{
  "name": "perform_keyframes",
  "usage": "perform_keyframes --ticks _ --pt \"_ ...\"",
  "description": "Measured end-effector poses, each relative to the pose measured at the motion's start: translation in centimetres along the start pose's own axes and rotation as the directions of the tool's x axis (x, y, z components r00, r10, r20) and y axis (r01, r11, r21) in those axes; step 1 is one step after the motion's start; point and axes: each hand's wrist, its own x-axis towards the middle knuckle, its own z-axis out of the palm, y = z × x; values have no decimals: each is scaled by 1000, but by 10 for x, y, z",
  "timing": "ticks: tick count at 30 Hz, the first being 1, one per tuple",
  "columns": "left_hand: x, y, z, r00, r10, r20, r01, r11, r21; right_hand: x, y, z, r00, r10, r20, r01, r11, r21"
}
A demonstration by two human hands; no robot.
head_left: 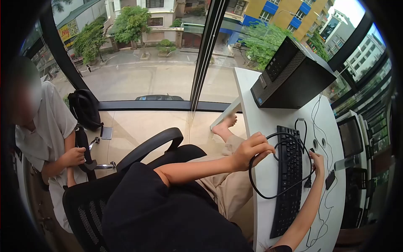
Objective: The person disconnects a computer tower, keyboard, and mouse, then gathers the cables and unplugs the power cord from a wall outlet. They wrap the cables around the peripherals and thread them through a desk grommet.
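Observation:
A black power cord [268, 198] hangs in loose loops over the desk. My left hand [254, 151] pinches part of it between thumb and fingers, above the desk's near edge. Further across, my right hand [317, 163] is closed on the cord's far side, its fingers partly hidden. A plug [307, 182] dangles just below that hand. Under the loops lies a black keyboard [286, 180], lengthwise along the white desk [264, 210].
A black computer tower [289, 75] stands at the desk's far end. Thin wires [321, 214] and a small black box [330, 179] lie along the right side, near a clear container [347, 162]. A seated person [54, 122] is at left, beside my chair's armrest [149, 147].

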Motion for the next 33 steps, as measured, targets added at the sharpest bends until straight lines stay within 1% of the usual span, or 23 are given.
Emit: perform_keyframes --ticks 1,3,4,7,8,11,12,13,14,15,16,17,18,19,21,22,23,24,25,26,27,29,33 --pt "-3 -1 -1 1000 -9 2 9 1000 17 7 6 5 995 -102 -24 100 992 -79" --pt "-4 -2 -4 1000 -30 -2 30 999 35 16 8 19 950 -309 -53 289 928 -234" --pt "-3 0 -7 999 -44 -7 44 998 35 5 -6 21 980 -190 -65 171 959 -226" --pt "-4 0 -12 999 -47 -7 47 997 54 35 18 28 945 -300 -131 225 886 -404" --pt "-5 0 -14 999 -42 -2 42 997 57 37 20 27 941 -308 -138 227 879 -418" --pt "-4 1 -24 998 -49 -28 51 996 72 40 31 17 912 -374 -171 293 883 -367" --pt "-3 0 -29 998 -47 -51 51 995 81 35 30 9 911 -350 -219 266 904 -335" --pt "-1 0 -35 996 -44 -72 51 995 89 34 34 -2 877 -406 -256 308 885 -349" --pt "4 0 -43 994 -7 -106 20 992 124 30 40 -14 834 -445 -328 343 882 -324" --pt "6 -3 -50 991 6 -135 14 989 147 24 38 -32 863 -385 -327 292 908 -299" --pt "7 -5 -56 987 14 -163 14 986 168 27 50 -50 838 -400 -371 288 902 -322" --pt "8 -7 -61 982 21 -188 15 982 187 15 49 -67 842 -367 -395 246 913 -324" --pt "11 -10 -64 971 64 -229 -8 971 237 6 56 -82 791 -393 -469 226 900 -373" --pt "11 -13 -66 966 64 -251 6 964 265 0 62 -99 782 -371 -501 170 900 -402" --pt "10 -18 -69 954 65 -294 34 947 318 -14 77 -127 727 -357 -586 61 884 -463" --pt "8 -19 -69 962 23 -273 69 945 321 -19 85 -141 731 -312 -607 -7 886 -464" --pt "5 -22 -66 970 67 -235 16 942 334 -26 93 -154 732 -266 -627 -76 883 -463" --pt "3 -25 -60 974 111 -199 -37 938 345 -37 94 -162 759 -215 -614 -112 886 -449" --pt "2 -28 -54 975 155 -162 -90 932 352 -41 106 -168 734 -222 -642 -118 889 -442" --pt "-1 -28 -49 981 143 -129 -93 938 333 -47 113 -173 734 -204 -648 -159 876 -456" --pt "-8 -30 -41 992 53 -118 -18 961 278 -53 120 -178 732 -190 -655 -197 860 -470" --pt "-19 -35 -29 998 -31 -51 40 978 204 -64 137 -183 737 -139 -662 -264 842 -470" --pt "-37 -37 -11 984 -105 142 82 984 160 -84 182 -188 712 -48 -701 -342 847 -406"
